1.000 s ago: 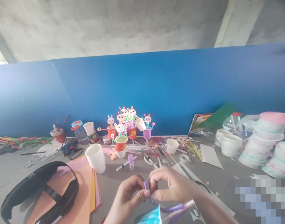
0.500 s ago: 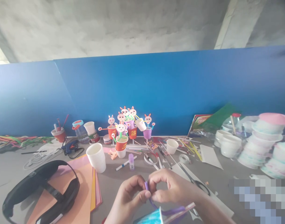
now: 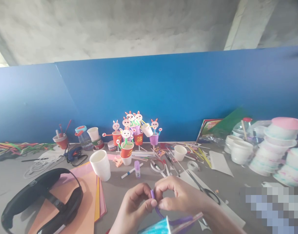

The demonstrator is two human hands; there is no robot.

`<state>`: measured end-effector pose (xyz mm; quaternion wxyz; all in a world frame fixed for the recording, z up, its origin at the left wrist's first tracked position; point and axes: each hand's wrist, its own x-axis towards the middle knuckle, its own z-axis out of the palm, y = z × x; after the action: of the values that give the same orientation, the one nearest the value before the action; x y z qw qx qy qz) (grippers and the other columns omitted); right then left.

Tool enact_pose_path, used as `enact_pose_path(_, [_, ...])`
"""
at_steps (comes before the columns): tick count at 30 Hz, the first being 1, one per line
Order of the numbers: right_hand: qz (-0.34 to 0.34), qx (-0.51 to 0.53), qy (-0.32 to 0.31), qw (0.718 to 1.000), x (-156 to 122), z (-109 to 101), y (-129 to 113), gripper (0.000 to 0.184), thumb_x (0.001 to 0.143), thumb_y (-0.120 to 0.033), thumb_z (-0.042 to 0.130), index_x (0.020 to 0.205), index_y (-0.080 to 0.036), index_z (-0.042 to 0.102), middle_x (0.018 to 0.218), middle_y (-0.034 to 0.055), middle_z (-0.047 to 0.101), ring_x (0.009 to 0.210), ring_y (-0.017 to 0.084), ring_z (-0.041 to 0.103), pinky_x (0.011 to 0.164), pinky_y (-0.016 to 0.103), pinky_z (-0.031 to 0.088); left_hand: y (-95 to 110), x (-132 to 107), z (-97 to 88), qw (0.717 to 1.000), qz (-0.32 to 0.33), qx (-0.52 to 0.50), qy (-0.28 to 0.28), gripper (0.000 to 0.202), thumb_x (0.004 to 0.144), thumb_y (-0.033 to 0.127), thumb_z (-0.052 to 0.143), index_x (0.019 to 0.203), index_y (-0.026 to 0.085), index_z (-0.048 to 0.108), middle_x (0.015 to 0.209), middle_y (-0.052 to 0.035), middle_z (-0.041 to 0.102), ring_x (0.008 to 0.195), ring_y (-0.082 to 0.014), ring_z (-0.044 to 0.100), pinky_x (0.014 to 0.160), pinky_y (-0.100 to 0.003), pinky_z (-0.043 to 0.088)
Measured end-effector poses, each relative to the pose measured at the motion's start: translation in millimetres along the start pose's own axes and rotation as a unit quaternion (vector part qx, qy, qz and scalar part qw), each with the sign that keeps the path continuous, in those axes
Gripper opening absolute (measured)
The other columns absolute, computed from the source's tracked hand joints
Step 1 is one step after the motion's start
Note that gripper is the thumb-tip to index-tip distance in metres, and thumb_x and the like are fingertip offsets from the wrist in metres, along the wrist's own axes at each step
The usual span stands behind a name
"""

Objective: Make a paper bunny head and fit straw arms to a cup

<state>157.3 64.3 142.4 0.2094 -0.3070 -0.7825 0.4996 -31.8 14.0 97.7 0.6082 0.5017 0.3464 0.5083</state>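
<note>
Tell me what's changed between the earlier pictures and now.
Very little: the blue cup sits slightly lower in view than a second ago. No new hold or release shows. The left hand still pinches the purple strip, with the right hand close beside it. The rabbit figures and scissors stay where they were.

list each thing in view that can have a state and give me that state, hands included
left hand, pinching the purple strip
right hand, curled beside the strip, grip unclear
purple strip, bent
blue cup, tipped sideways, partly out of view
white cup stack, upright
purple-capped tube, upright, cap on
marker, lying flat
scissors, lying down, partly hidden
small white cup, upright, mouth up
black headset, lying down
</note>
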Motion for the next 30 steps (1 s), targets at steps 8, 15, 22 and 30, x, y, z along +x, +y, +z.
enact_pose_path(8, [-0.026, 0.0, -0.009, 1.0, 3, -2, 1, 0.006, 0.074, -0.02, 0.069, 0.073, -0.018, 0.075, 0.075, -0.0026, 0.069, 0.076, 0.017, 0.064, 0.077, 0.026, 0.046, -4, 1, -1.9, 1.0, 0.003, 0.001, 0.006, 0.036, 0.077, 0.046, 0.081, 0.074, 0.016, 0.061, 0.069, 0.0032, 0.054, 0.065, -0.011, 0.044, 0.064, -0.022, 0.035])
enact_pose_path(15, [-0.014, 0.016, -0.032, 0.999, 4, -6, 8, 0.013, 0.077, -0.031, 0.076, 0.078, -0.019, 0.078, 0.076, -0.002, 0.071, 0.079, 0.018, 0.065, 0.077, 0.027, 0.045, -7, 3, -4.6, 1.0, 0.009, -0.017, -0.014, 0.034, 0.08, 0.044, 0.08, 0.075, 0.017, 0.06, 0.073, 0.0023, 0.054, 0.069, -0.0121, 0.047, 0.067, -0.023, 0.037])
enact_pose_path(22, [0.005, -0.092, -0.01, 0.996, 6, -5, 7, 0.008, 0.074, -0.021, 0.077, 0.067, -0.02, 0.074, 0.071, -0.0055, 0.067, 0.073, 0.014, 0.064, 0.071, 0.024, 0.042, -20, 8, -11.1, 0.981, 0.074, 0.178, 0.02, 0.039, 0.087, 0.05, 0.069, 0.069, 0.018, 0.054, 0.069, 0.0018, 0.053, 0.068, -0.0145, 0.049, 0.068, -0.025, 0.037])
enact_pose_path(30, [0.03, -0.218, 0.082, 0.972, 7, 8, 12, 0.01, 0.073, -0.014, 0.071, 0.066, -0.02, 0.069, 0.072, -0.004, 0.069, 0.073, 0.015, 0.066, 0.065, 0.022, 0.042, -37, 15, -18.0, 0.98, 0.079, 0.18, 0.019, 0.041, 0.093, 0.054, 0.058, 0.074, 0.018, 0.057, 0.067, 0.0004, 0.056, 0.065, -0.0142, 0.053, 0.063, -0.023, 0.041])
